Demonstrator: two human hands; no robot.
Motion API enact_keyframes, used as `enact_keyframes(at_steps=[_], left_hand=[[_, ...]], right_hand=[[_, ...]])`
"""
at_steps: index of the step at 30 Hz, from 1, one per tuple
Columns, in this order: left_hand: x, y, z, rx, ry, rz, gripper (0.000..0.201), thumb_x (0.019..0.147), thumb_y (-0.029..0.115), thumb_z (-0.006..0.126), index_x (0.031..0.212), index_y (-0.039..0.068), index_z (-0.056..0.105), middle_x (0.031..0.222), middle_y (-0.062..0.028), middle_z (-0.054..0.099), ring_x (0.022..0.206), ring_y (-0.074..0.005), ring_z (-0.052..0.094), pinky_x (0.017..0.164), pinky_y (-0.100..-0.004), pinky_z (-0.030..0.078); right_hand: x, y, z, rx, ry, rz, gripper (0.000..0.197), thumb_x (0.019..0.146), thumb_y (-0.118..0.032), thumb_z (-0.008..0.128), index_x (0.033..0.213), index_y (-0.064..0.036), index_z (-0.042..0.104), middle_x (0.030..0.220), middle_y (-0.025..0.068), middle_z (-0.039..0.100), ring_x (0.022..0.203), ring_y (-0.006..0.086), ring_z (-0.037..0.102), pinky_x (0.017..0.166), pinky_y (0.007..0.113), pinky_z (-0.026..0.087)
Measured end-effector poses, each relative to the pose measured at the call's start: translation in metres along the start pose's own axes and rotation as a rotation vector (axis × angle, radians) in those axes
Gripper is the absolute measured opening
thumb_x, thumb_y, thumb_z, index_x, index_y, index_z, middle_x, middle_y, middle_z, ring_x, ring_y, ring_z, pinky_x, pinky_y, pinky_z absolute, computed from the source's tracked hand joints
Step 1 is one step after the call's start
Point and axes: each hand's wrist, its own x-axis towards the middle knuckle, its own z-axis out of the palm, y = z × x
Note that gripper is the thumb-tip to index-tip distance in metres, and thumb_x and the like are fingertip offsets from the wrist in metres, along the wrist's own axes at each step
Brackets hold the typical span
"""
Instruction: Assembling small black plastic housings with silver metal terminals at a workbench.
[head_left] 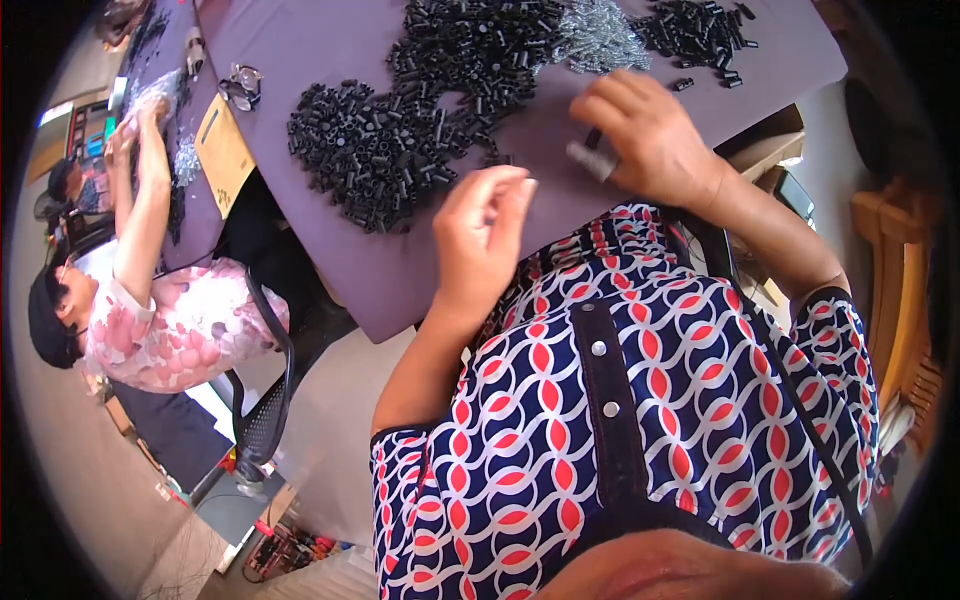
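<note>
My right hand (655, 140) is raised over the table edge with its fingers curled. It grips a small clear plastic piece (592, 160), blurred by motion, with a bit of black just above it. My left hand (478, 235) is to the left of it, thumb and fingertips brought together; whatever they hold, if anything, is too small to make out. Just beyond the left hand lies a pile of short black plastic tubes (365, 150). Another heap of black tubes (470, 45) joins it farther back. Beside that is a pile of clear pieces (600, 35).
More black pieces (700, 35) lie scattered at the far right of the purple-covered table (330, 270). At left, a seated person in a pink floral top (190, 325) works at another table, near a tan board (223, 160). A wooden chair (890, 270) stands at right.
</note>
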Motion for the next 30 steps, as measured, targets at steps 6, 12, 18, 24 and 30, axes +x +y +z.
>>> enact_keyframes(at_steps=[6,12,18,24,30], left_hand=[[-0.001,-0.013,-0.018,0.071,0.113,-0.022,0.012,0.091,0.009,0.071,0.101,0.001,0.069,0.085,-0.003,0.067,0.072,-0.0086,0.058,0.065,-0.023,0.046],[0.001,-0.009,-0.02,0.115,0.161,-0.044,0.014,0.091,0.009,0.071,0.103,0.001,0.069,0.088,-0.0044,0.068,0.073,-0.0088,0.059,0.065,-0.0236,0.047],[0.006,-0.006,-0.014,0.382,0.057,0.118,0.019,0.089,0.003,0.07,0.108,0.002,0.069,0.089,-0.0052,0.065,0.077,-0.0117,0.061,0.068,-0.0241,0.05],[0.008,-0.012,-0.011,0.494,0.027,0.221,0.02,0.082,0.003,0.071,0.102,0.003,0.068,0.095,-0.0116,0.065,0.088,-0.03,0.063,0.08,-0.0391,0.051],[0.002,-0.015,-0.015,0.524,0.053,0.219,0.02,0.081,0.001,0.071,0.1,0.003,0.068,0.095,-0.0116,0.065,0.089,-0.0307,0.063,0.08,-0.0397,0.051]], right_hand=[[0.003,0.035,-0.005,-0.175,0.039,0.16,0.041,0.07,-0.013,0.077,0.109,-0.0089,0.064,0.125,0.0112,0.057,0.127,0.0348,0.048,0.106,0.047,0.04],[0.003,0.079,0.04,0.193,0.737,-0.339,0.038,0.078,-0.02,0.076,0.112,-0.0076,0.064,0.128,0.0162,0.053,0.13,0.0405,0.044,0.111,0.051,0.037],[-0.003,0.039,-0.02,-0.039,0.117,0.203,0.036,0.072,-0.006,0.076,0.107,-0.0077,0.067,0.129,0.0153,0.054,0.132,0.0416,0.044,0.107,0.052,0.042],[-0.009,0.081,0.025,0.143,0.545,-0.069,0.024,0.069,-0.005,0.078,0.091,-0.0062,0.069,0.125,0.0149,0.058,0.13,0.0438,0.046,0.103,0.052,0.045],[0.007,0.043,0.002,0.139,0.479,-0.085,0.02,0.071,-0.01,0.08,0.088,-0.0056,0.07,0.124,0.0152,0.059,0.13,0.0438,0.045,0.104,0.052,0.044]])
